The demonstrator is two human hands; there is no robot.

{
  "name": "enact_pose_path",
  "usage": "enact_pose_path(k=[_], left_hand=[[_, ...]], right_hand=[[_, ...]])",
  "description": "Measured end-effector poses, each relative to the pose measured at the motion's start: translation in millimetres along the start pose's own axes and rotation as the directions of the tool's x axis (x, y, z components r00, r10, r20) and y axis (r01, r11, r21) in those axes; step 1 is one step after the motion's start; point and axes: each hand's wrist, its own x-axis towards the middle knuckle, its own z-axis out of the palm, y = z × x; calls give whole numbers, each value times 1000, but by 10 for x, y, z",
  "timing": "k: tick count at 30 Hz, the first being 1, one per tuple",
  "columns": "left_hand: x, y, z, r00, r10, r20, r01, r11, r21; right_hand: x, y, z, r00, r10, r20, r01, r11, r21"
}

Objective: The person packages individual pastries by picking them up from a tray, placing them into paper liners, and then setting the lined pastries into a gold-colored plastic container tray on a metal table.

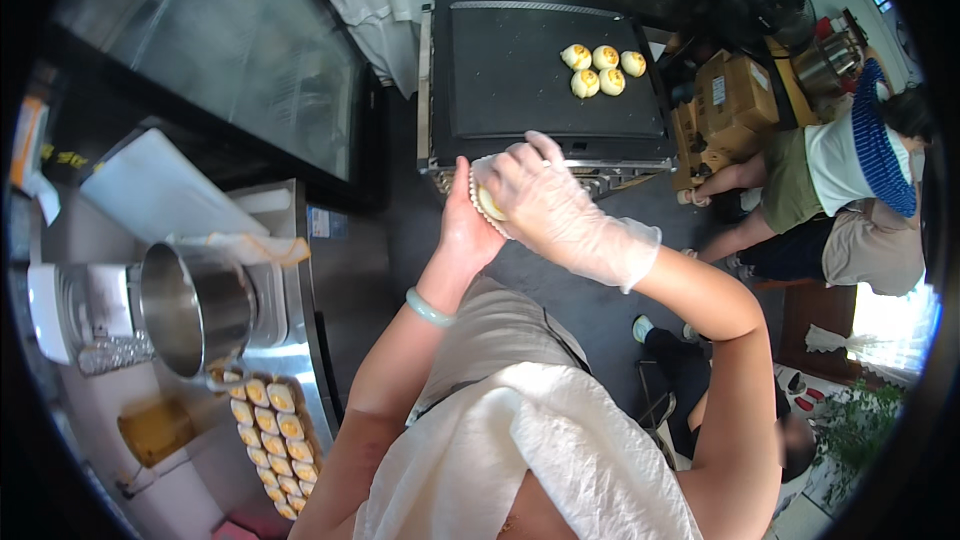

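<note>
My bare left hand (pixel 466 229) holds a pale case with a scalloped rim (pixel 475 199) and wears a jade-like bangle at the wrist. A round, pale yellow pastry (pixel 491 204) sits against the case, mostly covered by fingers. Over it curls my right hand (pixel 544 206), in a clear disposable glove, gripping the pastry from the right. Just beyond both hands lies a black baking tray (pixel 517 90). Several round pastries with golden tops (pixel 585 82) are grouped on its right half.
Left, a steel counter carries a large metal pot (pixel 196 311), a white board (pixel 165 180) and a tray of yellow-topped pastries (pixel 277 435). A glass-doored cabinet (pixel 247 52) stands behind. Cardboard boxes (pixel 731 101) and people (pixel 832 165) are at right; another person (pixel 675 360) sits nearby.
</note>
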Motion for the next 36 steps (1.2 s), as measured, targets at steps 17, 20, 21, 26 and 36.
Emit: enact_pose_path(k=[17, 20, 21, 26, 36], left_hand=[[-1470, -1030, -346, 979, 70, -193, -101, 982, -158], [-1754, -986, -745, 971, 148, -187, -189, 957, -221], [-1871, -974, -901, 971, 179, -159, -216, 940, -263], [-2789, -697, -1431, 907, 369, -202, -420, 798, -432], [-4672, 388, -2714, 707, 527, -472, -697, 634, -336]], right_hand=[[-1085, -1099, -470, 977, -178, 118, 107, 886, 451], [-891, -1470, -376, 943, -316, 109, 229, 849, 476], [-801, -1640, -354, 922, -376, 96, 286, 826, 486], [-320, -2655, -327, 786, -617, 38, 528, 701, 479], [847, -5133, -158, 602, -791, 105, 660, 568, 492]])
